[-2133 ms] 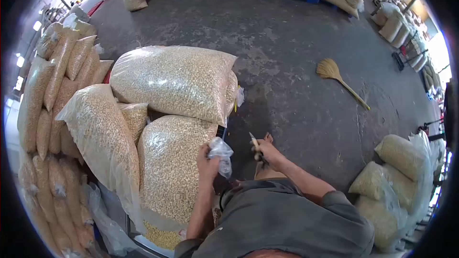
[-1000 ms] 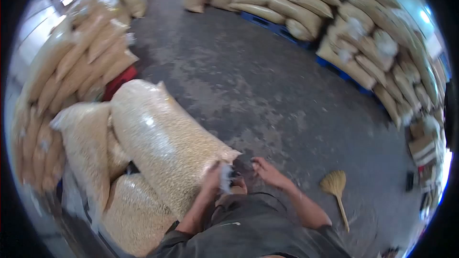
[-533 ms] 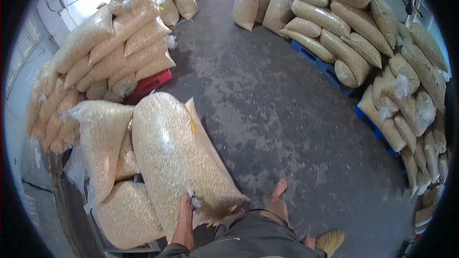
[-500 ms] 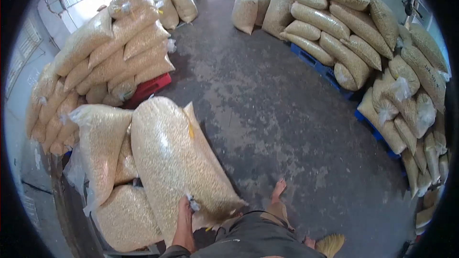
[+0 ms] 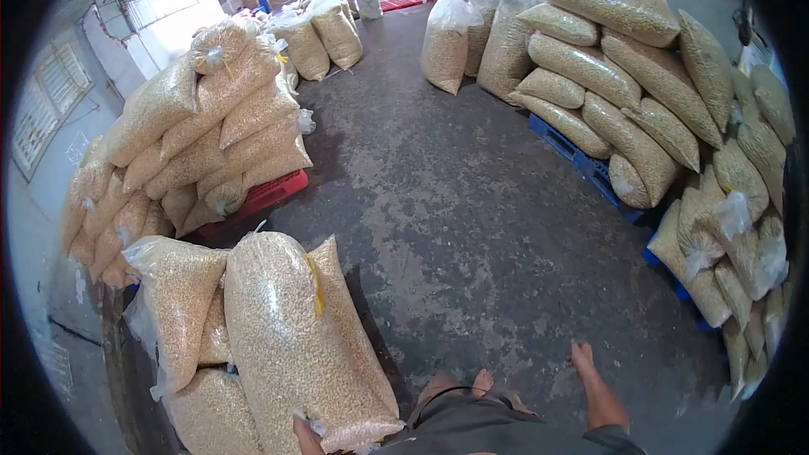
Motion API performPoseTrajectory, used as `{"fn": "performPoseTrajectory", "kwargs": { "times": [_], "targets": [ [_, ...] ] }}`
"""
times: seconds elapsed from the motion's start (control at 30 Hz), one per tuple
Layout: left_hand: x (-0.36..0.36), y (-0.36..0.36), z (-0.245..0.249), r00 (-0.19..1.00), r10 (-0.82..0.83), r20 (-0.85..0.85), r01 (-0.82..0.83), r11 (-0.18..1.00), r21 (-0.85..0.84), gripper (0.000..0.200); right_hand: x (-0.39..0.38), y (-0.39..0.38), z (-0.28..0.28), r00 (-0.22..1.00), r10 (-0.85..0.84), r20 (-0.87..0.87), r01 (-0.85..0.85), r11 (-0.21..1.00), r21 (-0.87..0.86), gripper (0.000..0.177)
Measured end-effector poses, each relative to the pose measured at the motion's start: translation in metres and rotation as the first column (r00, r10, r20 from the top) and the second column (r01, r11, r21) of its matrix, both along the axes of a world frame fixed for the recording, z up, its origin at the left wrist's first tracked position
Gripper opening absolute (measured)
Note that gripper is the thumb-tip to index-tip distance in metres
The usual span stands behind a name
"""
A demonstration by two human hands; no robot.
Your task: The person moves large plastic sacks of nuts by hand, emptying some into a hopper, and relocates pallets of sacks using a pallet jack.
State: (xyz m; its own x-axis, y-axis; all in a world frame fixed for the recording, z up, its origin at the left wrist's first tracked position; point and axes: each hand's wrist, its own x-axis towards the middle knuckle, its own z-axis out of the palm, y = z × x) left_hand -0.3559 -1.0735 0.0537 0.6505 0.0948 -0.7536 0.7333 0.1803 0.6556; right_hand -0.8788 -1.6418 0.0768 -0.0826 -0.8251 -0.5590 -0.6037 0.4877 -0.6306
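Observation:
A large clear plastic sack (image 5: 282, 329) full of pale, nut-like pieces leans against similar sacks at the lower left. My left hand (image 5: 305, 434), low in the picture, is closed around a gathered bit of its plastic near the bottom end. A yellow tie (image 5: 317, 285) hangs on the sack's upper part. Over the floor on the right, my right hand (image 5: 581, 356) is held out with nothing in it, its fingers loosely extended. Beside the big sack stands another filled sack (image 5: 181, 303), with one more (image 5: 215, 413) lying below it.
Stacked sacks (image 5: 211, 118) rise on a red pallet (image 5: 274, 192) to the left. More piled sacks (image 5: 581, 67) rest on blue pallets (image 5: 581, 160) along the right. Worn grey concrete floor (image 5: 430, 227) runs between them. Upright sacks (image 5: 333, 34) stand farther back.
The view has tilted up, showing more of the far hall. My right arm has come into view on the right. A broom head at the bottom has gone out of sight. My left hand keeps its grip.

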Motion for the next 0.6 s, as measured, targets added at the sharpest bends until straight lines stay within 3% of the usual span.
{"fn": "performPoseTrajectory", "kwargs": {
  "times": [0.1, 0.2, 0.27, 0.3, 0.33, 0.37, 0.4, 0.43, 0.47, 0.5, 0.53, 0.57, 0.6],
  "targets": [
    [-0.026, -0.018, -0.006, 0.996, 0.082, -0.034, -0.078, 0.992, 0.1, 0.035, 0.062, -0.084, -0.015, 0.99, 0.143, -0.012, -0.143, 0.99, -0.009, 0.039],
    [-0.062, -0.079, -0.023, 0.979, 0.087, -0.186, -0.029, 0.955, 0.295, 0.031, 0.133, -0.142, -0.006, 0.949, 0.312, -0.04, -0.312, 0.95, 0.006, 0.038],
    [-0.068, -0.107, -0.02, 0.978, 0.11, -0.175, -0.01, 0.871, 0.49, 0.029, 0.198, -0.166, 0.018, 0.919, 0.392, -0.041, -0.392, 0.92, 0.008, 0.038],
    [-0.059, -0.108, -0.007, 0.992, 0.086, -0.09, -0.001, 0.73, 0.683, 0.028, 0.226, -0.172, 0.03, 0.899, 0.438, -0.022, -0.437, 0.899, 0.02, 0.038],
    [-0.038, -0.098, 0.018, 1.0, -0.005, -0.025, 0.025, 0.395, 0.918, 0.027, 0.255, -0.177, 0.04, 0.875, 0.484, -0.002, -0.483, 0.874, 0.046, 0.037],
    [-0.003, -0.079, 0.053, 0.987, -0.112, -0.119, 0.097, -0.182, 0.978, 0.027, 0.282, -0.185, 0.043, 0.844, 0.535, 0.037, -0.536, 0.844, 0.03, 0.037],
    [0.04, -0.063, 0.095, 0.98, -0.106, -0.166, 0.075, -0.578, 0.813, 0.026, 0.304, -0.185, 0.044, 0.812, 0.578, 0.079, -0.582, 0.812, 0.041, 0.036],
    [0.084, -0.057, 0.138, 0.983, -0.154, -0.1, -0.038, -0.705, 0.708, 0.026, 0.324, -0.185, 0.038, 0.806, 0.561, 0.187, -0.576, 0.817, 0.032, 0.035],
    [0.12, -0.084, 0.149, 0.902, -0.386, 0.191, -0.354, -0.411, 0.84, 0.029, 0.354, -0.182, 0.069, 0.774, 0.598, 0.207, -0.621, 0.78, 0.072, 0.031],
    [0.157, -0.11, 0.161, 0.702, -0.516, 0.492, -0.589, -0.031, 0.808, 0.035, 0.384, -0.182, 0.099, 0.739, 0.638, 0.215, -0.667, 0.737, 0.106, 0.029],
    [0.179, -0.227, 0.225, 0.713, -0.171, 0.68, -0.548, 0.47, 0.692, 0.037, 0.405, -0.183, 0.114, 0.695, 0.654, 0.299, -0.692, 0.722, 0.029, 0.032],
    [0.197, -0.299, 0.256, 0.757, -0.066, 0.65, -0.386, 0.758, 0.527, 0.037, 0.427, -0.186, 0.138, 0.66, 0.672, 0.335, -0.715, 0.699, 0.006, 0.031],
    [0.22, -0.331, 0.253, 0.818, -0.149, 0.556, -0.219, 0.812, 0.541, 0.038, 0.445, -0.194, 0.162, 0.627, 0.686, 0.37, -0.728, 0.684, -0.035, 0.029]
  ]
}}
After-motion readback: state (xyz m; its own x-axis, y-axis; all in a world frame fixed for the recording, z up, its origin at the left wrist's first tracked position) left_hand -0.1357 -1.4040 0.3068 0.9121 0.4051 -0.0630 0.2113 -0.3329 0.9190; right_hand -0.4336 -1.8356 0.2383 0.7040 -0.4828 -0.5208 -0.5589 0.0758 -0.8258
